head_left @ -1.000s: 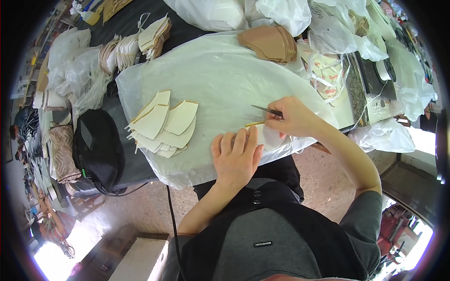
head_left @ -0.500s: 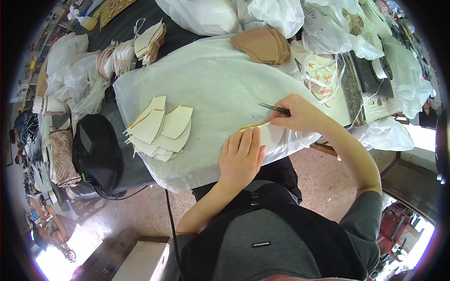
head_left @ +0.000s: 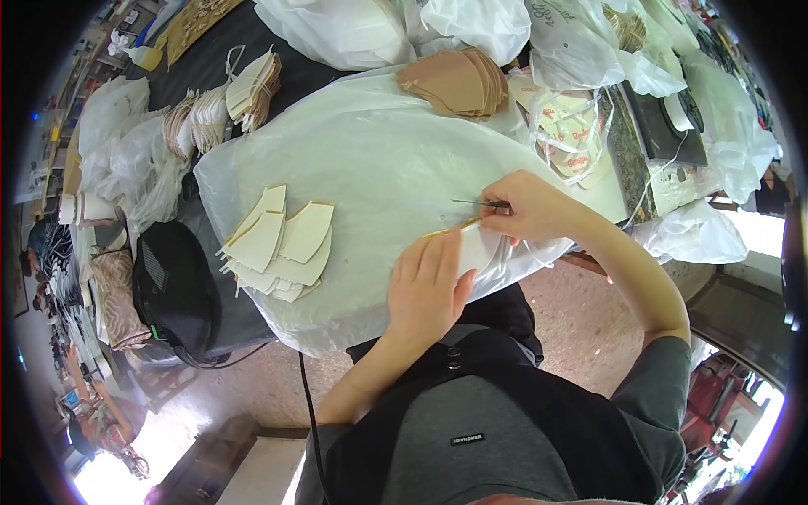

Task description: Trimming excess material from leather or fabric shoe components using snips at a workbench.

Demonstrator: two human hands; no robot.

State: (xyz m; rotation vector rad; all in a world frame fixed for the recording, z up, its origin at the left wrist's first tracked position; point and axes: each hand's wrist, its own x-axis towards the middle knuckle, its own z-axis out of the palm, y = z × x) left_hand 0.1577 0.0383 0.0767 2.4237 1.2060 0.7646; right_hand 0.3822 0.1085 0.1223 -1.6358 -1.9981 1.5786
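My left hand [head_left: 425, 290] lies flat, fingers together and stretched out, pressing down a white fan-shaped piece [head_left: 478, 252] with a yellow-brown top edge. Much of that piece is hidden beneath the hand. At its right end my right hand [head_left: 530, 206] is closed around small pointed scissors [head_left: 484, 203], blades pointing left. Its thumb and fingertips meet by the piece's edge; whether they pinch it I cannot tell. Left of my hands, similar white pieces [head_left: 282, 244] with brown edges lie in a loose, overlapping pile.
Under the work spreads a whitish plastic sheet [head_left: 362, 151]. Brown fan-shaped pieces [head_left: 459, 84] are stacked at its far side. Tied bundles [head_left: 210, 118] stand at the far left, near a black mesh-covered object [head_left: 177, 282]. Plastic bags [head_left: 471, 29] line the back.
The scissors have turned, their blades now lying nearly level. My right hand has shifted slightly left; my left hand still presses on the piece. The whole view has tilted a little.
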